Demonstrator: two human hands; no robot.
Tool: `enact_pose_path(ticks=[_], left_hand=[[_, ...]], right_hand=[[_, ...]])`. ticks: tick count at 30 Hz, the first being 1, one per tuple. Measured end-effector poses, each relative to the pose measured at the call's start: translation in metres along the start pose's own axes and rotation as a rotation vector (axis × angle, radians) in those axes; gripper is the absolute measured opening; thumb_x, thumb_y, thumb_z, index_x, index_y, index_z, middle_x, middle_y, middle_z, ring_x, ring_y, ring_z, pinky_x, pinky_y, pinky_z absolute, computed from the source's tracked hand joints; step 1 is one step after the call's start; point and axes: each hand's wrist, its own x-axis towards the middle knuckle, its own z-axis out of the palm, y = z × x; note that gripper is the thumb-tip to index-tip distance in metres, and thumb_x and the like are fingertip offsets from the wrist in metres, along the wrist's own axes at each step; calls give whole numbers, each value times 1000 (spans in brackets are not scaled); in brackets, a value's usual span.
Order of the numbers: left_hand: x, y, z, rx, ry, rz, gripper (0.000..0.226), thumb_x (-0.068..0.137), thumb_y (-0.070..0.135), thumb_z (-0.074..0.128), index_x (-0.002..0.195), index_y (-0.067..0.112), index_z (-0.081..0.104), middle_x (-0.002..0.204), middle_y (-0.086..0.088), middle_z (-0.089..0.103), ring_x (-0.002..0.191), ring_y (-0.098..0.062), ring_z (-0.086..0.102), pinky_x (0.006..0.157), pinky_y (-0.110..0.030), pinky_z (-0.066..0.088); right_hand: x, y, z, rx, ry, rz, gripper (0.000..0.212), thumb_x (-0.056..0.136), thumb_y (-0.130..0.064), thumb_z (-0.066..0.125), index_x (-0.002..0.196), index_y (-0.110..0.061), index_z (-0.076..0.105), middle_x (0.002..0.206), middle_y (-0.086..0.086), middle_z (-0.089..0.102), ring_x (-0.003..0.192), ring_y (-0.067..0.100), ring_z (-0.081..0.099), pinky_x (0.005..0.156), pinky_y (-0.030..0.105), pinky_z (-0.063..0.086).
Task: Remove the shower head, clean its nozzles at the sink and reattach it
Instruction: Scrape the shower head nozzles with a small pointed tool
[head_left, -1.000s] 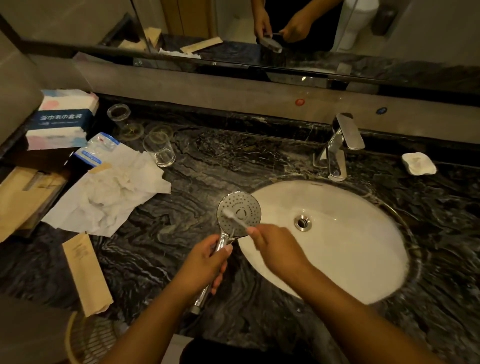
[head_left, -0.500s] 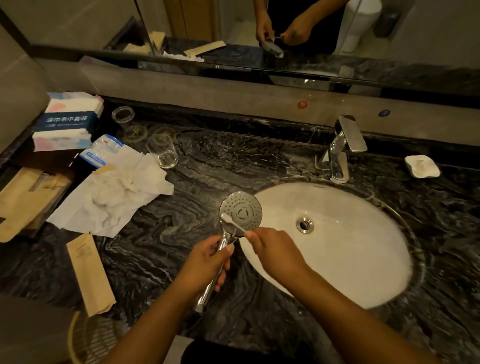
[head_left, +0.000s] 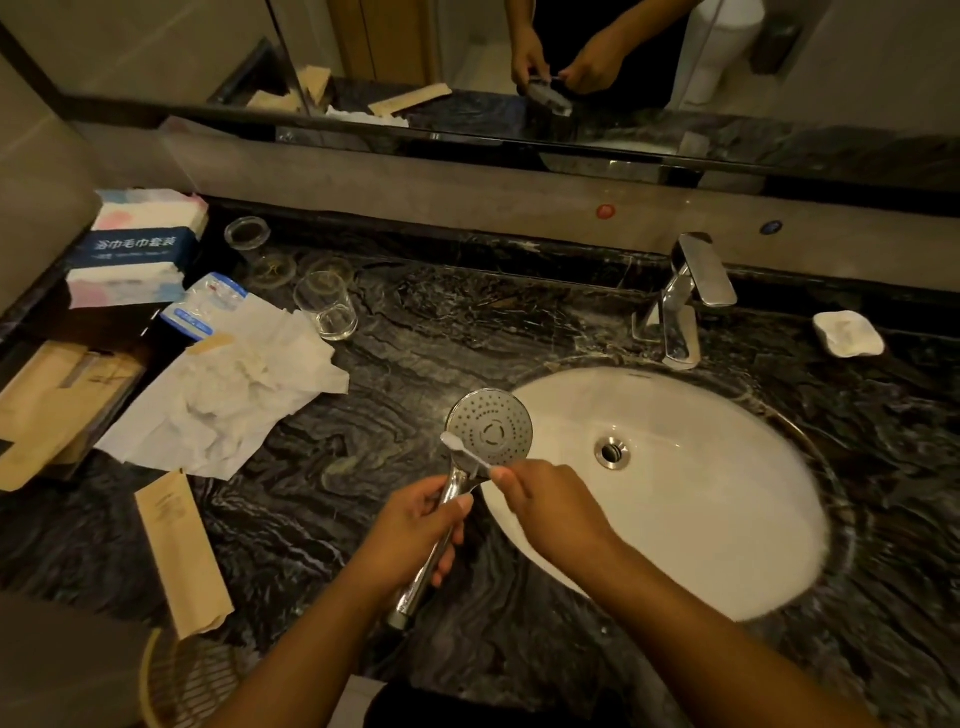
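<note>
A chrome shower head (head_left: 493, 423) with a round nozzle face turned up hangs over the left rim of the white oval sink (head_left: 717, 499). My left hand (head_left: 415, 530) grips its handle, which runs down toward me. My right hand (head_left: 550, 509) holds a white toothbrush (head_left: 465, 451) whose bristle end lies on the lower left edge of the nozzle face. The chrome faucet (head_left: 685, 301) stands behind the sink with no water running.
On the black marble counter (head_left: 467, 332) lie crumpled white tissue (head_left: 228, 395), a clear glass (head_left: 327, 306), a towel pack (head_left: 135, 249), a tan paper sleeve (head_left: 182, 551), cardboard boxes (head_left: 52, 405) and a white soap dish (head_left: 847, 332). A wire basket (head_left: 182, 680) sits below left.
The toothbrush head has slid from the middle of the nozzle face toward its lower left edge. Both hands stay in nearly the same place.
</note>
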Motion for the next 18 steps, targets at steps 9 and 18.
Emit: enact_pose_path(ticks=[9,18], left_hand=[[5,-3,0,0,4,11,9,93,18,61,100,15,67,63,-11,56,39,-20,47,38,-24,40],[-2,-5,-3,-47,11,-22,15,95,15,58,102,1,60,65,-15,55,37,-19,45,36,-22,39]], right_hand=[[20,6,-31,65,131,104,41,103,-46,37,75,-23,56,75,1,62,75,24,60,67,35,46],[15,9,-27,45,114,53,45,103,-47,37,78,-18,62,82,9,70,79,28,64,71,37,50]])
